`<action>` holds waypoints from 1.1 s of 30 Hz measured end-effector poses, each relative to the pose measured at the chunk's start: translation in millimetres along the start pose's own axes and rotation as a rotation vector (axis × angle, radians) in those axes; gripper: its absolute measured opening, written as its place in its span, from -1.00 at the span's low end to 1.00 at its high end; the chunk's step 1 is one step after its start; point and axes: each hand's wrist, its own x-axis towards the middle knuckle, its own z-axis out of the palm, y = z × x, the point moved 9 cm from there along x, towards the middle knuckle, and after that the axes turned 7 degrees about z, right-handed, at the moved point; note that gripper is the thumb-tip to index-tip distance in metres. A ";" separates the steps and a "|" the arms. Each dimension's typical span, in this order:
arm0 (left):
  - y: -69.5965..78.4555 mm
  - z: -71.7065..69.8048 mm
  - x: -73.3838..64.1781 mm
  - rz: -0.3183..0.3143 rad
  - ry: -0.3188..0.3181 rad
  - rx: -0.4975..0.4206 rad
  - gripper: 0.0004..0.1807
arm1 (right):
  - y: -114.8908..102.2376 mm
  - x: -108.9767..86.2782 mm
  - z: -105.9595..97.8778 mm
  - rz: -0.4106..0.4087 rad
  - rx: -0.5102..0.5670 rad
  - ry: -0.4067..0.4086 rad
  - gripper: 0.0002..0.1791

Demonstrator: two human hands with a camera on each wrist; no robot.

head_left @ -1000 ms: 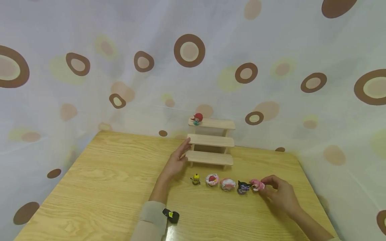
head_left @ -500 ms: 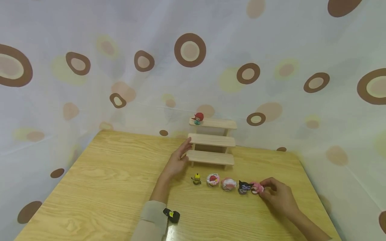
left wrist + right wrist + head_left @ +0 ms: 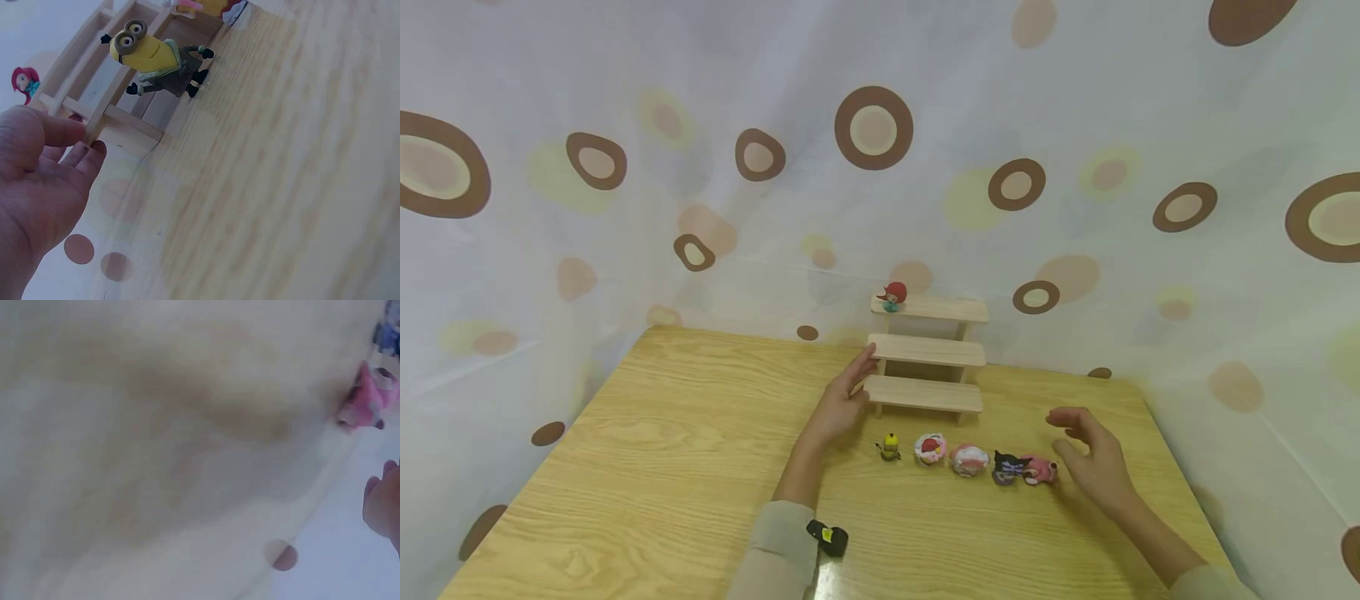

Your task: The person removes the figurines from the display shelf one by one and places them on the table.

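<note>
My left hand (image 3: 838, 408) holds the left end of a three-tier wooden display stand (image 3: 925, 392); in the left wrist view its thumb and fingertips meet the end of a tier. My right hand (image 3: 1097, 458) hovers just right of a pink figurine (image 3: 1037, 469), fingers apart and holding nothing. That figurine lies at the right end of a row on the table, against a black-and-purple figurine (image 3: 1007, 468). Further left come a pink-and-white figurine (image 3: 969, 459), a white-and-red figurine (image 3: 930, 448) and a yellow Minion figurine (image 3: 156, 59). A red-haired figurine (image 3: 893, 296) sits on the top tier's left end.
The wooden table (image 3: 662, 467) runs back to a spotted cloth backdrop (image 3: 775, 208), which also closes in both sides. The stand is near the back edge, behind the row of figurines. A black strap (image 3: 827, 537) is on the left sleeve.
My right hand has set the pink figurine beside the black-and-purple one, let go of it and moved up and away. My left hand has stayed at the stand.
</note>
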 end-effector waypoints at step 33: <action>0.9 0.2 2.6 0.004 -0.006 0.014 -0.07 | -85.9 121.7 60.0 0.045 0.238 0.075 -0.38</action>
